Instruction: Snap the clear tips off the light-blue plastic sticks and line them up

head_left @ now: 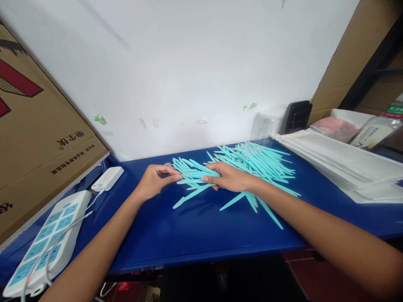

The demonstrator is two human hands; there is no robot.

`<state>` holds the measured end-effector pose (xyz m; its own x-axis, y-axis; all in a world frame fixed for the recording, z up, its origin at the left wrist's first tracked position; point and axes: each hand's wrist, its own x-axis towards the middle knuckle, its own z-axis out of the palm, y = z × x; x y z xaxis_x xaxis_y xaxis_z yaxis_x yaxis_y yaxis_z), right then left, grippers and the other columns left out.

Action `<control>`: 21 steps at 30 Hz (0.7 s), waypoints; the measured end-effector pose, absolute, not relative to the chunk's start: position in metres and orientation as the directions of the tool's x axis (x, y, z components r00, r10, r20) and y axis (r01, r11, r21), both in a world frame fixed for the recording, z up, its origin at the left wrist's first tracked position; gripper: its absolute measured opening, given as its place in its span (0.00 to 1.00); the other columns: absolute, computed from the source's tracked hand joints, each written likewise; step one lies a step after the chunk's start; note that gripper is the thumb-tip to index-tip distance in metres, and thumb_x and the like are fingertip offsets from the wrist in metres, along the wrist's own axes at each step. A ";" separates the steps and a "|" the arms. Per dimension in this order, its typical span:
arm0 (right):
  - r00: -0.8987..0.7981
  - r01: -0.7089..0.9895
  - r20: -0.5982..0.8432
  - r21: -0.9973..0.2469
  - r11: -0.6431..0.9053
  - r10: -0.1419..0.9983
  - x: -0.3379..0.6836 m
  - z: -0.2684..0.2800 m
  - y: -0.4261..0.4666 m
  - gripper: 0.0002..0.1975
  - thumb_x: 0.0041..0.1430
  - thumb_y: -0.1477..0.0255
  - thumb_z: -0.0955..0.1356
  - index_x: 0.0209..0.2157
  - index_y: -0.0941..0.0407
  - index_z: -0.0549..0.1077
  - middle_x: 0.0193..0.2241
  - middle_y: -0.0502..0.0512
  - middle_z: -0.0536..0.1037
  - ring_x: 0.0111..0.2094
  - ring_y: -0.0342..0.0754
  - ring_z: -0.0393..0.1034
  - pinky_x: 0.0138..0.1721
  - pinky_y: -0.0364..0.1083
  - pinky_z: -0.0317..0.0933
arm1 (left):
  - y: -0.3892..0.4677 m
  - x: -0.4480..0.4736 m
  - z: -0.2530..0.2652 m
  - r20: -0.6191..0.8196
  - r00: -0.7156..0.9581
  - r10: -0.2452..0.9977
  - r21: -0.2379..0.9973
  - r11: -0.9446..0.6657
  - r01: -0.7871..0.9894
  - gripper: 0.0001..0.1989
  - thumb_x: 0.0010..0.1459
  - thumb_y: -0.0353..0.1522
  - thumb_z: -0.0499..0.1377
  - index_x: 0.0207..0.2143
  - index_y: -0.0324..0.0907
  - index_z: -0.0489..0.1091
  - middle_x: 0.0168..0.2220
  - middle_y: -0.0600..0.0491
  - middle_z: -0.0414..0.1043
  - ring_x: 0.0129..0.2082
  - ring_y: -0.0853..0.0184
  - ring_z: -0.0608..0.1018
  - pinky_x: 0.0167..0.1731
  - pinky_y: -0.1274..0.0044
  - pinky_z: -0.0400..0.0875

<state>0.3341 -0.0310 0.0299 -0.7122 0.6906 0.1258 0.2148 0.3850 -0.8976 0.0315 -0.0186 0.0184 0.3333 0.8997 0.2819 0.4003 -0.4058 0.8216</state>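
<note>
Fingers of the right hand point(225, 176) close round a bunch of turquoise sticks point(190, 181); the left hand point(157, 180) pinches at their tips. Beyond, a loose pile point(261, 161) reaches toward the blue table's back edge; a power strip point(37, 248) lies along its left edge.

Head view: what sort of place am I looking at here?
Probably a small workshop corner, though that's a guess: a blue table with a pile of turquoise sticks, a multi-socket power strip and printed cardboard beside it.
</note>
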 end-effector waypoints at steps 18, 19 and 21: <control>-0.731 0.194 0.115 -0.910 0.365 0.673 0.329 0.029 -0.035 0.23 0.62 0.47 0.69 0.32 0.55 0.70 0.26 0.48 0.71 0.28 0.45 0.67 0.34 0.45 0.61 | -0.020 0.034 0.016 0.181 0.378 0.908 0.865 -0.330 0.377 0.15 0.50 0.44 0.74 0.30 0.41 0.82 0.34 0.46 0.82 0.35 0.59 0.81 0.37 0.70 0.77; -0.728 0.188 0.119 -0.912 0.363 0.675 0.329 0.028 -0.035 0.24 0.62 0.47 0.69 0.32 0.55 0.70 0.26 0.48 0.70 0.28 0.45 0.68 0.34 0.45 0.61 | -0.021 0.035 0.016 0.182 0.369 0.912 0.869 -0.324 0.373 0.15 0.50 0.43 0.74 0.30 0.41 0.82 0.34 0.46 0.82 0.34 0.59 0.81 0.36 0.70 0.76; -0.723 0.177 0.130 -0.914 0.364 0.679 0.329 0.027 -0.033 0.24 0.61 0.47 0.70 0.32 0.54 0.69 0.26 0.48 0.70 0.28 0.45 0.68 0.35 0.46 0.62 | -0.021 0.037 0.017 0.190 0.347 0.919 0.873 -0.320 0.369 0.15 0.50 0.44 0.74 0.30 0.41 0.82 0.34 0.47 0.82 0.34 0.60 0.81 0.36 0.71 0.76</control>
<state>0.3290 -0.0332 0.0274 -0.7229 0.6786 0.1302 0.1772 0.3642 -0.9143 0.0367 -0.0210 0.0167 0.3465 0.9186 0.1899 0.3686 -0.3195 0.8730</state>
